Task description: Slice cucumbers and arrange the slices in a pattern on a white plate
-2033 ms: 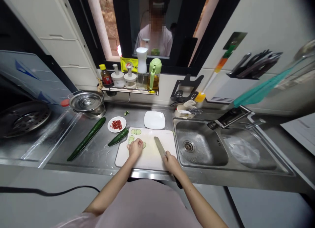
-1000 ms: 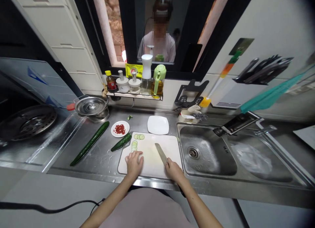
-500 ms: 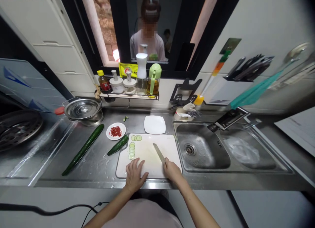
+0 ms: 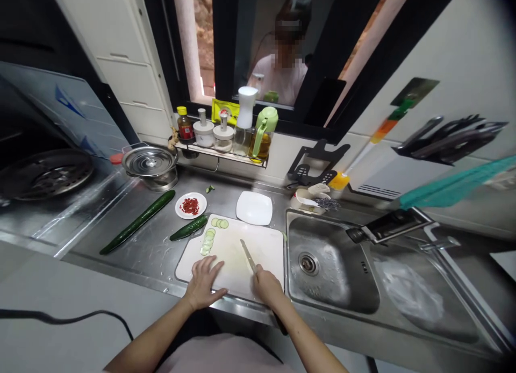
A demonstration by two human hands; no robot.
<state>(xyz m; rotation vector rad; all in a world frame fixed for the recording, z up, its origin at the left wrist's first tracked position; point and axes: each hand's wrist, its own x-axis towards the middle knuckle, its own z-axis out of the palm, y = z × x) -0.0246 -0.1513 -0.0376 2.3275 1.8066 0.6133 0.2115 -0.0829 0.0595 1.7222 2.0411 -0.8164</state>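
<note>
White round plate (image 4: 202,205): red bits (image 4: 190,206); board (image 4: 260,244): cucumber slices (image 4: 207,241).

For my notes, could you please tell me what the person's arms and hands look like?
The left hand and right hand are bare, with no glove, ring or bracelet visible. Both forearms are uncovered, with no sleeve on them. The top at the picture's lower edge is pale pink.

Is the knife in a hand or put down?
In a hand. The right hand is closed around the knife, which sticks out over the white cutting board.
</note>
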